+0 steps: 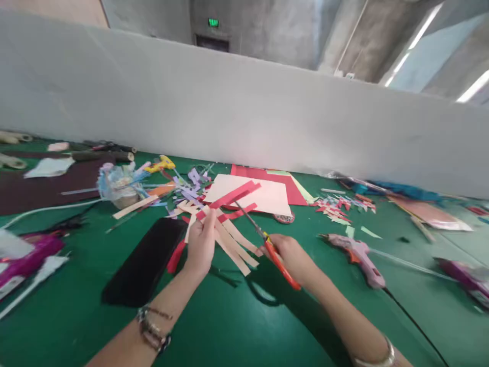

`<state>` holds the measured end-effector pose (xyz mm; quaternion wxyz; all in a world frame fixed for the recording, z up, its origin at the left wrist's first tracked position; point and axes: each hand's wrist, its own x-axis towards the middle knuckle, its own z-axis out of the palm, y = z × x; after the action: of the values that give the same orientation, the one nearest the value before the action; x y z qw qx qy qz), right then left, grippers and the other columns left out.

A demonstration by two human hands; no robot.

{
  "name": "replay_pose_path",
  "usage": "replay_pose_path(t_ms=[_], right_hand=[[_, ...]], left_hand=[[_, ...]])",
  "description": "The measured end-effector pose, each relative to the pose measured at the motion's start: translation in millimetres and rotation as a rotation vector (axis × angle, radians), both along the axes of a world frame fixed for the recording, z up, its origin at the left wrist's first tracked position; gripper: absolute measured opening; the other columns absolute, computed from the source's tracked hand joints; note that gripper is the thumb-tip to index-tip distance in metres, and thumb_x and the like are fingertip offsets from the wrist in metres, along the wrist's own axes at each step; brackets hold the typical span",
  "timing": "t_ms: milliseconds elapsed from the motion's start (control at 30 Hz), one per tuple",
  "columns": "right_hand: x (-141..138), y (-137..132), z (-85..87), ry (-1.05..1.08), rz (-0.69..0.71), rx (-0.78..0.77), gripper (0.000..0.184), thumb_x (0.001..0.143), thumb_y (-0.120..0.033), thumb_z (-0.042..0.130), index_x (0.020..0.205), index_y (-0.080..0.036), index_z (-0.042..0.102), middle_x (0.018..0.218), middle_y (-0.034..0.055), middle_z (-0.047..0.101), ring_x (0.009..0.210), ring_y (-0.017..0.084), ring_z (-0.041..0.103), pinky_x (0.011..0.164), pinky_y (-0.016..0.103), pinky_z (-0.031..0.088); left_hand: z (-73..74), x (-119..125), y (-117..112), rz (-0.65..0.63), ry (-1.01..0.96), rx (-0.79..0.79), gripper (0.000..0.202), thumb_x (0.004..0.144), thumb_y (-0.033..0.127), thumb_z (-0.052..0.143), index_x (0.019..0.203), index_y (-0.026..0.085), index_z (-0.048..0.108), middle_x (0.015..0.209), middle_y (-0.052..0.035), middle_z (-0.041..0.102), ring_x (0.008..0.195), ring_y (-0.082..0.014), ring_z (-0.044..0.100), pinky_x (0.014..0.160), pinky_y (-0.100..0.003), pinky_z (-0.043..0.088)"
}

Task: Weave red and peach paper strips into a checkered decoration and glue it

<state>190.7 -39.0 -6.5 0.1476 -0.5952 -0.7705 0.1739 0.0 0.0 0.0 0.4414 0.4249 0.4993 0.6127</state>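
Right hand (294, 257) holds scissors (272, 248) in closed grip beside strips (234, 240) left hand (200, 244) pinches.

red paper strips (234, 196), orange-handled scissors (275, 256), green table (237, 326)

Bare green counter (237, 331) lies open at six o'clock; flat black rectangular sheet (147, 265) blocks nine, pink plastic glue gun (357, 255) three, beige and red paper strips (235, 242) twelve.

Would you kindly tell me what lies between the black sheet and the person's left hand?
In the head view, one narrow red piece lies on the green table between the black sheet and the left hand.
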Motion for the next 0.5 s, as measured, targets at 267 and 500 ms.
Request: replay_pose_path(t_ms=[267, 500], right_hand=[[11.7, 5.1, 0.3, -0.080, -0.061, 0.070, 0.034, 0.087, -0.046, 0.034, 0.064, -0.021, 0.034, 0.069, 0.0033, 0.055, 0.058, 0.014, 0.047, 0.056, 0.024, 0.030], [19.3, 10.6, -5.9, -0.017, -0.149, 0.154, 0.031, 0.086, -0.042, 0.035, 0.064, -0.021, 0.031, 0.066, 0.0021, 0.053, 0.057, 0.014, 0.045, 0.054, 0.023, 0.029]], left_hand=[[-8.4, -3.0, 6.5, -0.019, -0.163, -0.046, 0.040, 0.068, 0.055, 0.060, 0.062, 0.015, 0.058, 0.049, 0.0019, 0.052, 0.051, -0.0125, 0.051, 0.050, -0.022, 0.041], [2.2, 1.3, 3.5, -0.103, -0.259, -0.042, 0.043, 0.059, 0.049, 0.071, 0.083, 0.013, 0.068, 0.056, 0.0007, 0.059, 0.052, -0.0106, 0.053, 0.050, -0.020, 0.042]])
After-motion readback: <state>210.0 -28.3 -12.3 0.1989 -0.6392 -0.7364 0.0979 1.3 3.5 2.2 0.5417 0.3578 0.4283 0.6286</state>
